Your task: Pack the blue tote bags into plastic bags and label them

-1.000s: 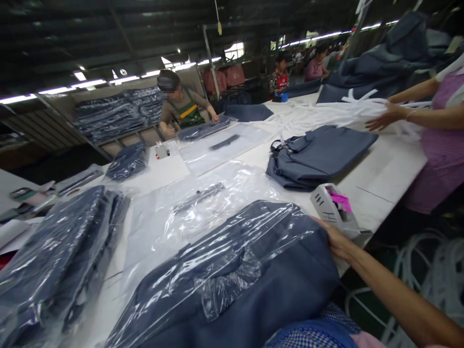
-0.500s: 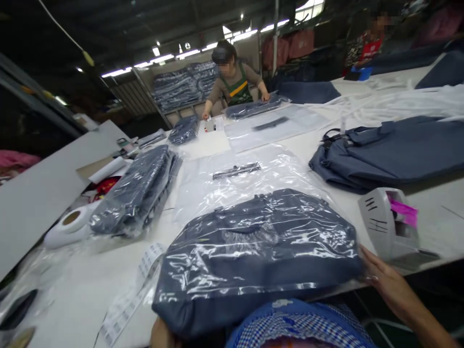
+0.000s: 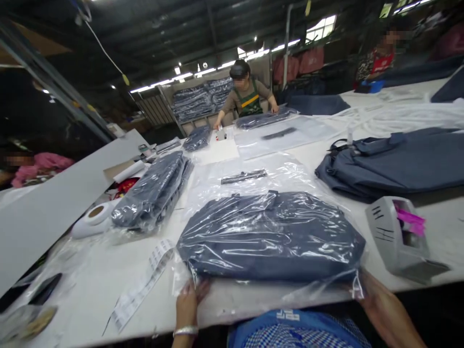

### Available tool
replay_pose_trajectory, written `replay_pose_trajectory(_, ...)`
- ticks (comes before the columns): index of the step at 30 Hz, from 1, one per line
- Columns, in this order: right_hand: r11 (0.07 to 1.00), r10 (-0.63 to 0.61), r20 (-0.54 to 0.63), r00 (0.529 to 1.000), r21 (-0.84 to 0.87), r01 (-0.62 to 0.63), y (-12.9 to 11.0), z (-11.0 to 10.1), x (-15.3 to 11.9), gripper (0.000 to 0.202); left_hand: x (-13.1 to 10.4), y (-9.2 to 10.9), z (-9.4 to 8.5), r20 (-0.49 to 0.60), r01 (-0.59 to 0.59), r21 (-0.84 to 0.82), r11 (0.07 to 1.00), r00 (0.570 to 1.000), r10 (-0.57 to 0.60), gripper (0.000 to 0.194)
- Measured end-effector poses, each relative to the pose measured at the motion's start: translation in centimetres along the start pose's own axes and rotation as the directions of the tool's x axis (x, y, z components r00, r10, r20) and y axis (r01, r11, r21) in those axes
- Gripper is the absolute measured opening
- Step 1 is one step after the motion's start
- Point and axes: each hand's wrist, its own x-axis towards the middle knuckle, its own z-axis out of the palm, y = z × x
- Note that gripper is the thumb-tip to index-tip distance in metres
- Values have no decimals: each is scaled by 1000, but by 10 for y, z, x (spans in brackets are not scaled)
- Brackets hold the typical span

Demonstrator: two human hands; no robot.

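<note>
A dark blue-grey fabric bag (image 3: 271,237) lies flat inside a clear plastic bag (image 3: 308,289) on the table before me. The plastic's open-looking near edge spreads loosely toward my body. At its near left corner my left hand (image 3: 190,296), with a bangle on the wrist, is closed on the plastic. My right hand (image 3: 373,292) pinches the plastic at the near right corner, where it is drawn into folds; some of its fingers are hidden. Just beyond lies a flat plastic bag with a dark printed strip (image 3: 243,177).
Wrapped bags (image 3: 152,191) are stacked at left, beside a white roll (image 3: 96,215) and a label strip (image 3: 143,285). A grey tape dispenser (image 3: 395,237) with pink tape stands right, before unwrapped dark bags (image 3: 395,162). A co-worker (image 3: 250,94) handles a wrapped bag across the white table (image 3: 83,290).
The wrapped bag has gone from raised and tilted at its near side to lying flat on the table. My left hand has come up from beneath it to the plastic's near left corner.
</note>
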Motion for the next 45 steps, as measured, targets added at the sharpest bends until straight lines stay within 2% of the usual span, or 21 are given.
replay_pose_trajectory(3,985,-35,-21,999,170,38,-14,29,5,15,16,26,11,129,-25,-59,998,991,32,30)
replay_pose_trajectory(5,963,-18,72,997,268,-2,-13,49,-4,17,14,33,10,194,-13,-54,998,981,23,36)
replay_pose_trajectory(6,959,34,158,987,274,-77,-9,59,-13,22,10,31,6,207,17,-35,999,978,-10,37)
replay_pose_trajectory(9,934,223,441,869,158,-320,12,86,-40,30,-6,18,-16,176,149,28,988,973,-152,38)
replay_pose_trajectory(11,929,245,534,809,108,-353,24,103,-50,27,-11,12,-27,163,148,34,988,975,-151,40)
replay_pose_trajectory(14,929,237,530,814,122,-350,32,125,-48,24,-13,10,-37,152,107,36,994,982,-111,44)
replay_pose_trajectory(18,918,284,556,781,78,-389,37,143,-42,21,-22,9,-42,179,192,260,946,953,-243,51)
replay_pose_trajectory(19,922,284,568,773,59,-383,39,146,-43,21,-28,9,-40,215,172,364,916,941,-262,53)
replay_pose_trajectory(21,930,280,563,778,42,-365,41,150,-46,20,-44,12,-28,333,24,531,847,913,-234,56)
replay_pose_trajectory(23,935,257,550,795,67,-348,39,152,-51,20,-63,17,-2,504,-206,559,803,854,-131,54)
replay_pose_trajectory(24,935,238,555,797,90,-342,35,153,-54,20,-71,18,15,601,-332,500,800,798,-44,47)
replay_pose_trajectory(25,936,212,573,792,114,-334,30,155,-56,20,-76,19,34,696,-436,428,792,718,19,40)
replay_pose_trajectory(27,937,160,630,760,144,-317,17,157,-61,20,-79,16,71,798,-621,317,717,583,153,28)
replay_pose_trajectory(30,951,134,716,685,102,-293,-4,160,-64,21,-69,7,115,811,-866,196,461,408,420,27)
replay_pose_trajectory(32,966,124,746,655,58,-250,-11,159,-62,28,-60,7,134,787,-953,174,248,285,546,29)
replay_pose_trajectory(34,987,93,714,694,27,-160,-11,154,-57,34,-54,11,145,796,-984,173,47,168,581,33)
replay_pose_trajectory(36,997,69,605,793,-15,-75,-6,146,-50,32,-50,17,150,840,-982,153,-108,72,538,39)
replay_pose_trajectory(38,994,113,479,871,-56,-99,2,135,-44,26,-48,23,153,870,-969,142,-201,26,492,44)
replay_pose_trajectory(39,986,165,440,883,-61,-154,6,130,-41,25,-47,26,155,870,-961,164,-224,34,491,46)
replay_pose_trajectory(42,949,292,424,857,-14,-316,17,121,-40,24,-44,33,164,873,-938,227,-260,78,481,58)
replay_pose_trajectory(45,935,282,449,848,71,-349,24,123,-41,27,-42,36,178,923,-940,186,-286,67,379,75)
